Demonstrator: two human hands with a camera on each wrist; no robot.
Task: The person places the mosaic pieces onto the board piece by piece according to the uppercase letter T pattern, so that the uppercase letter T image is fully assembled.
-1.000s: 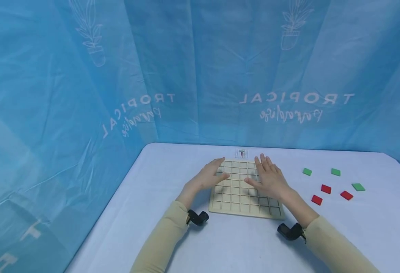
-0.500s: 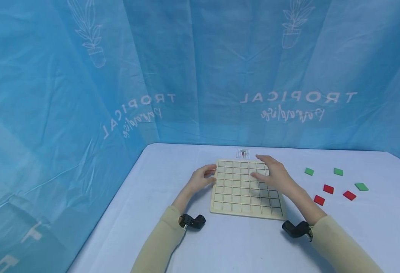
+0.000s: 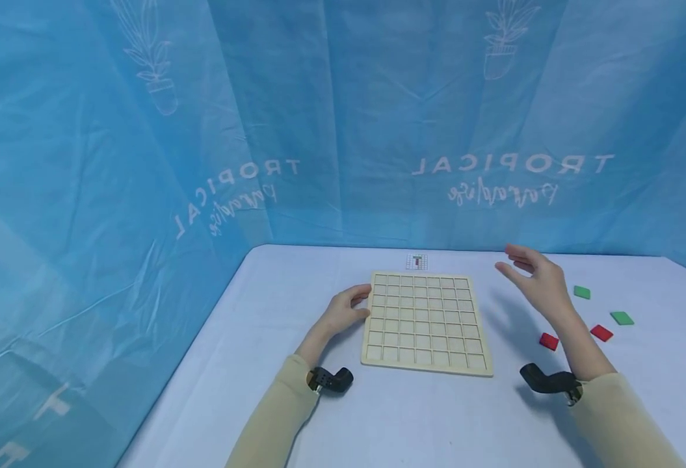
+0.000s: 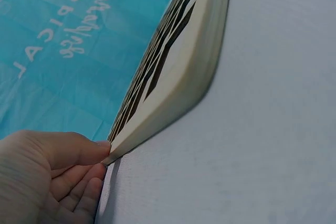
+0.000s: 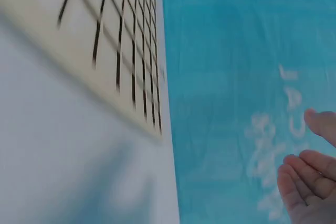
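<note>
A pale wooden grid board (image 3: 424, 324) with rows of square cells lies flat on the table. My left hand (image 3: 341, 312) is at its left edge; in the left wrist view, thumb and curled fingers (image 4: 79, 148) pinch the rim of the board (image 4: 173, 85). Right of the board, my right hand (image 3: 540, 283) hovers above the table, thumb and fingers apart with nothing between them. Beneath and beside it lie red tiles (image 3: 549, 341) and green tiles (image 3: 581, 292), some hidden behind the hand and forearm.
A small printed card (image 3: 417, 262) with a coloured grid pattern lies behind the board. White cloth covers the table (image 3: 424, 416). Blue printed curtains (image 3: 378, 130) hang along the back and left sides.
My right hand has moved from over the board to the right, towards the tiles. My left hand has drawn back from above the board and taken hold of its left edge.
</note>
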